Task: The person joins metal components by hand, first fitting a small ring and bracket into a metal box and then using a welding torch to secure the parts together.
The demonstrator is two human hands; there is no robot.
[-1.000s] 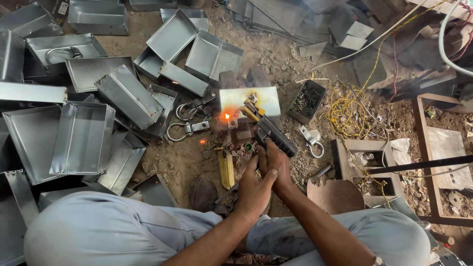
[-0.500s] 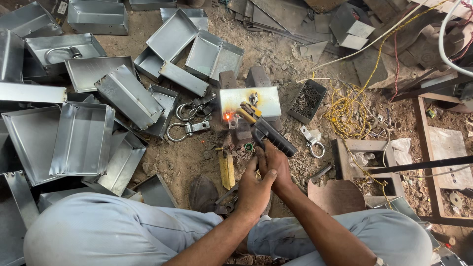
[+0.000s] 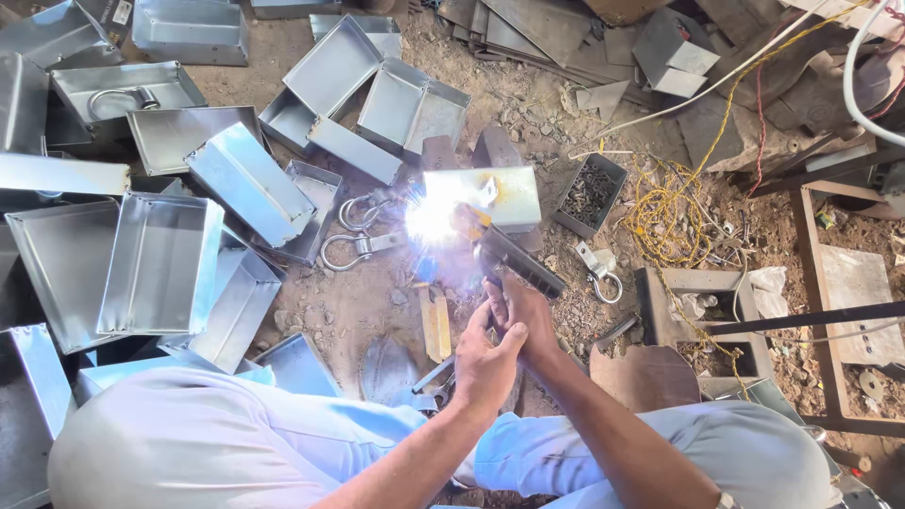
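Note:
Both my hands grip a dark welding electrode holder (image 3: 517, 261) in the middle of the head view. My right hand (image 3: 530, 316) wraps its handle and my left hand (image 3: 484, 363) clasps it from below. A bright white arc (image 3: 432, 219) flares at the holder's tip, on the left edge of a small metal box (image 3: 501, 196) that lies on the dirt floor. Two metal shackles (image 3: 356, 231) lie just left of the arc. My light trousers fill the bottom of the frame.
Several sheet-metal trays (image 3: 160, 264) are piled to the left and at the back. A black box of small parts (image 3: 589, 193), a tangle of yellow wire (image 3: 671, 212) and a metal frame (image 3: 830, 311) sit to the right. A yellow tool (image 3: 436, 323) lies near my knees.
The small orange glow at the box's edge has flared into a large white arc. My hands and the holder have stayed nearly in place.

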